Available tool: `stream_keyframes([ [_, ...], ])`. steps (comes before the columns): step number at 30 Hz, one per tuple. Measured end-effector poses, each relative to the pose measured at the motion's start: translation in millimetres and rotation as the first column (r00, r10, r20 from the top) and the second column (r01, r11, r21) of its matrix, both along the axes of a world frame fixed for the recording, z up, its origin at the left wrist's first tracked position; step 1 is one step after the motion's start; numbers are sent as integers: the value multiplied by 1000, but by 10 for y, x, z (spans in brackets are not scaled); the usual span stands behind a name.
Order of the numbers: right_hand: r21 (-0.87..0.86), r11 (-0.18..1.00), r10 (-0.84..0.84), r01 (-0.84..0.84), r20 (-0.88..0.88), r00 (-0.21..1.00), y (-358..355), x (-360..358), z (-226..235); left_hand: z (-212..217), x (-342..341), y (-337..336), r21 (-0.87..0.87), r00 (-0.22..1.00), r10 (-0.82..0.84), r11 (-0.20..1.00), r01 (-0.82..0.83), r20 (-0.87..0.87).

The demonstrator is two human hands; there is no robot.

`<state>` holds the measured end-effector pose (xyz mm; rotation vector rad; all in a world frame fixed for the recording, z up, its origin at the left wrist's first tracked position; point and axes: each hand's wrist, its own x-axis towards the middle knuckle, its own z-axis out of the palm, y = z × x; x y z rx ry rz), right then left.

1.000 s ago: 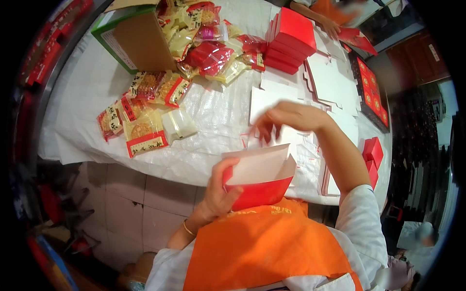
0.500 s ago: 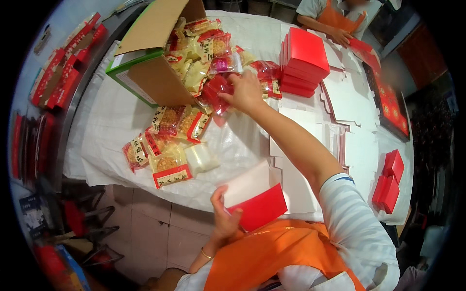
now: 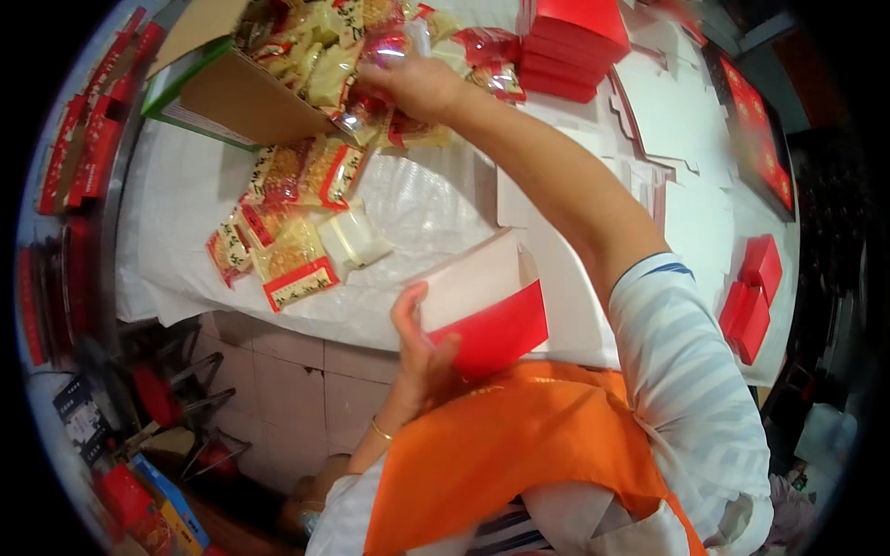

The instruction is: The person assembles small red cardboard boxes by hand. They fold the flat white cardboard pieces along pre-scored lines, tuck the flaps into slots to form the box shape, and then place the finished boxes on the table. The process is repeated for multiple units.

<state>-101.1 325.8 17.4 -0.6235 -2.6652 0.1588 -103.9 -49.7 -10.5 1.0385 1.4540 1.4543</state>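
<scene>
My left hand point(image 3: 422, 347) is closed on the near left side of an open red paper box point(image 3: 496, 329) with a white inside, at the table's front edge. Past the table's middle, my right hand point(image 3: 413, 88) reaches into a heap of wrapped round pastries point(image 3: 329, 74) spilling from a tipped cardboard carton point(image 3: 246, 97). Its fingers curl down among the packets and their tips are hidden, so a grip does not show. Just below those fingers lies a shiny clear packet point(image 3: 364, 122). A packet with a purple label point(image 3: 394, 44) touches the far side of the hand.
Several loose pastry packets point(image 3: 292, 250) and a white packet point(image 3: 354, 236) lie left of the box. Stacked red boxes point(image 3: 570, 46) stand at the back. Flat white card pieces point(image 3: 667, 120) cover the right side, with small red boxes point(image 3: 751, 296) beyond and a red patterned tray point(image 3: 756, 130).
My right hand has moved left and farther into the heap, off the red packet it touched. My left hand still holds the box. The whole view has tilted, so the table sits higher.
</scene>
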Motion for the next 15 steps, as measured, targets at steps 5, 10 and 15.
stream_keyframes([
  [5,-418,895,-63,-157,-468,881,-690,889,839,51,172,106,82,981,-142,988,132,131],
  [10,-496,791,134,-357,-428,894,-1735,2117,1516,-8,238,236,200,963,-269,942,268,-24],
  [15,-403,914,22,-34,-35,999,-2238,2528,1653,-5,538,346,272,899,-420,886,376,125],
])
